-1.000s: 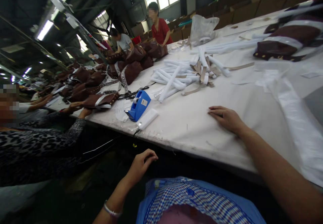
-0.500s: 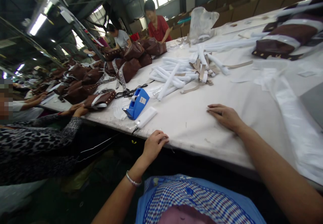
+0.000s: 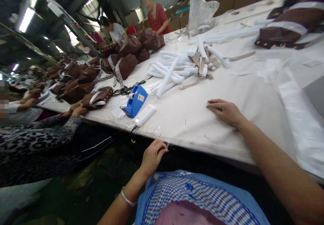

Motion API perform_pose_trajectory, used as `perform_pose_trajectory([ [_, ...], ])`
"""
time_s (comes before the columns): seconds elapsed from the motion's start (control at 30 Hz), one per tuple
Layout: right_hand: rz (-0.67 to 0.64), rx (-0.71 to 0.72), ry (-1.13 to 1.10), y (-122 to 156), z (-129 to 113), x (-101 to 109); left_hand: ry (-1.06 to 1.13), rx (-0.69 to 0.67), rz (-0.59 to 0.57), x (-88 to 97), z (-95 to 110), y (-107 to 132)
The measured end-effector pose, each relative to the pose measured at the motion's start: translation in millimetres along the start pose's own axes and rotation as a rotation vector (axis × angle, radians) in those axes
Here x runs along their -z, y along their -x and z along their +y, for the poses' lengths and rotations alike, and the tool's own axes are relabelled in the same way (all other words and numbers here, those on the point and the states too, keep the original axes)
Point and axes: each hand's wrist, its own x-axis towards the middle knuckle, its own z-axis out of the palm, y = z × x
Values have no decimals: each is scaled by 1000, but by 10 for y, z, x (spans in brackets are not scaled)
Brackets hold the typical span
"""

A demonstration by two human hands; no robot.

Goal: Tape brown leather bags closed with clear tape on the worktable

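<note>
My left hand (image 3: 154,155) is just off the near edge of the white-covered table (image 3: 187,130). Its fingers are curled, with thumb and forefinger close together in a pinch. A small pale scrap shows by the fingertips, too small to name. My right hand (image 3: 225,111) rests on the table cover, fingers stretched out and holding nothing. Left of it, near the edge, lie a blue tape dispenser (image 3: 135,101) and a white box-shaped device (image 3: 144,115) with a dark cord. Beyond are a heap of white rolled tubes (image 3: 168,69) and several tan strips (image 3: 202,63).
Brown studded bags (image 3: 126,66) are piled at the left; a co-worker's hands (image 3: 77,109) touch one bag. More wrapped bags (image 3: 288,29) lie at the far right. White plastic sheeting (image 3: 298,117) runs along the right side. A clear plastic bag (image 3: 201,14) stands at the back.
My left hand has come down slightly, off the table edge. My right hand stays flat on the cover. The whole view has shifted a little.
</note>
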Motion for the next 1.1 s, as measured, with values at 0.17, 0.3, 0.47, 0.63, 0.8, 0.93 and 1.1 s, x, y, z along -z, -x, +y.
perform_pose_trajectory([
  [0.17,7,9,4,-4,39,-11,160,-108,-453,-71,-60,234],
  [0.3,5,10,4,-4,38,-4,155,72,-301,40,-111,199],
  [0.47,-1,2,4,-2,17,12,73,106,65,333,-224,-139],
  [0.63,-7,-10,5,-2,-2,23,-194,-22,112,469,-339,-570],
  [0.8,-4,-22,-3,0,-37,33,-285,-68,66,400,-355,-853],
  [0.93,1,-21,-11,0,-52,34,-354,-111,-23,390,-359,-991],
  [1.1,2,-13,-5,1,-24,26,-440,-189,-211,512,-364,-1193],
])
